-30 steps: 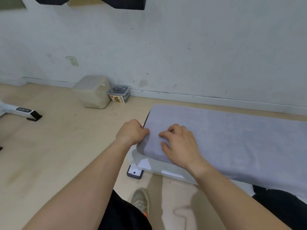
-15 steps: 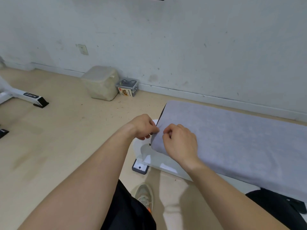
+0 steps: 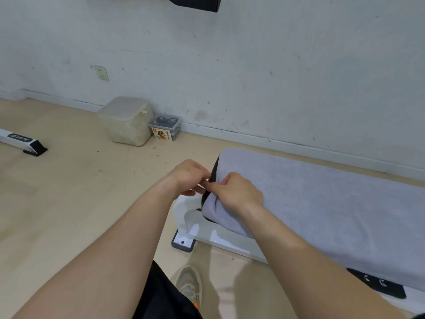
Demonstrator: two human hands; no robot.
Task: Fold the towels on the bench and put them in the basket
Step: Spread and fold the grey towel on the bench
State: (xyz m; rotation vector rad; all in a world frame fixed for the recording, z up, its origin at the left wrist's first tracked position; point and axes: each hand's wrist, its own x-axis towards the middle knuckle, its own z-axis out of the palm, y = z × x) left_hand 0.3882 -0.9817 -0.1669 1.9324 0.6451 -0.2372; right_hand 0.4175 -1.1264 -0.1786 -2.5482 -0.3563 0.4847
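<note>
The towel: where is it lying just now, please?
Head view, right side: the towel lies spread over the bench, the right hand pinching its end beside the left hand.

Even, soft indoor light; faint shadows under forearms; wide-angle bending at edges; slight softness throughout.

Beige box (image 3: 127, 120) beside clear container (image 3: 165, 128)

Both forearms (image 3: 128, 238) bare down to the left hand (image 3: 188, 177) and right hand (image 3: 240, 195); black clothing (image 3: 161, 298) (shorts, perhaps) just left of a beige sneaker (image 3: 189, 285) with orange trim.
</note>
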